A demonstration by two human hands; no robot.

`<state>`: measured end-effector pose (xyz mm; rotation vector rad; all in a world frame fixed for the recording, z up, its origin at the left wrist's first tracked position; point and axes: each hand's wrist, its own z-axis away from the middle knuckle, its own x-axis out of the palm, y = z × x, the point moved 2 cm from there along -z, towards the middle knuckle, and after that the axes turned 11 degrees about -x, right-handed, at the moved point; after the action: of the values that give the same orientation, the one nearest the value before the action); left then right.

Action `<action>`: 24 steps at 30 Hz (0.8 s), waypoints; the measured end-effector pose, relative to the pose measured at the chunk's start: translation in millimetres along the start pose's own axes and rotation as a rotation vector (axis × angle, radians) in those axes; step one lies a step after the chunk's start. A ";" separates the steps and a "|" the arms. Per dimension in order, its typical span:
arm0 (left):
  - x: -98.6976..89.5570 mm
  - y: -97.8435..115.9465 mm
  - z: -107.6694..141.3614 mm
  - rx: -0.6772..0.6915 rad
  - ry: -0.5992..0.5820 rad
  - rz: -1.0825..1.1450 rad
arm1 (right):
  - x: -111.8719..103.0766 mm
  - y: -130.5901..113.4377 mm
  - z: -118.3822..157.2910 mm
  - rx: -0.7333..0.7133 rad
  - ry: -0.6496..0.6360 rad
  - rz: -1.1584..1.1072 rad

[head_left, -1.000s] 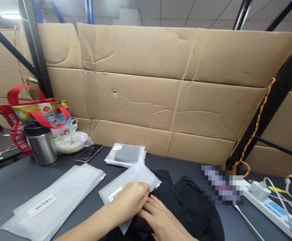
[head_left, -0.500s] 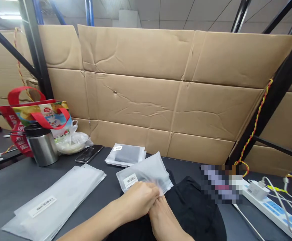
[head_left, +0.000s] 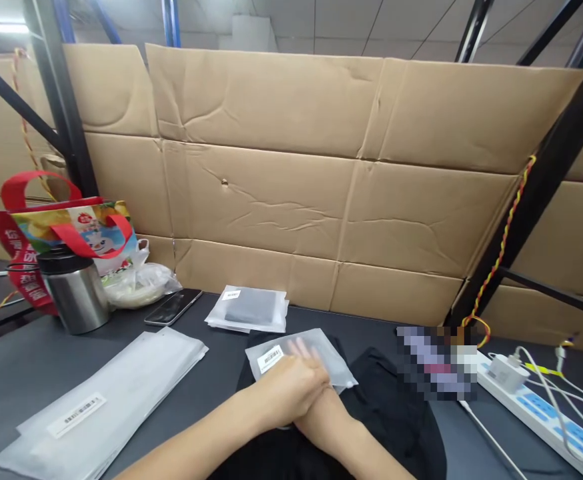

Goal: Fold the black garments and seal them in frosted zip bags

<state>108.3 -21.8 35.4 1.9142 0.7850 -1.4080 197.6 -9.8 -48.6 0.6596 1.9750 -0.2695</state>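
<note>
Frosted plastic bag [head_left: 311, 357] on black cloth [head_left: 396, 417] lies under the flat, slightly parted fingers [head_left: 304, 353] of the left hand [head_left: 286, 390], touching the right hand [head_left: 324, 417], whose fingers are hidden.

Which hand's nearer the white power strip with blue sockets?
Right hand, on the black fabric, left of the strip and apart from it. Left hand is farther, on the frosted plastic pouch.

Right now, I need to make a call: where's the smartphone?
In the head view, the smartphone lies flat on the dark table, left of centre, between the white plastic bag and the bagged grey packet.
</note>
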 end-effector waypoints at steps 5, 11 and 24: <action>4.0 -17.4 2.2 -0.025 -0.021 0.092 | -17.7 -13.2 23.2 0.110 -0.060 -0.068; 14.1 -16.5 6.4 -0.023 -0.043 0.143 | -12.0 -33.1 34.3 0.079 -0.150 -0.192; 16.1 -54.6 67.6 0.122 -0.098 -0.071 | -91.5 38.7 66.9 0.212 -0.071 0.018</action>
<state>30.6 -38.5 -3.3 1.9081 0.7414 -1.6140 301.9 -38.6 2.6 0.7919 1.8866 -0.4892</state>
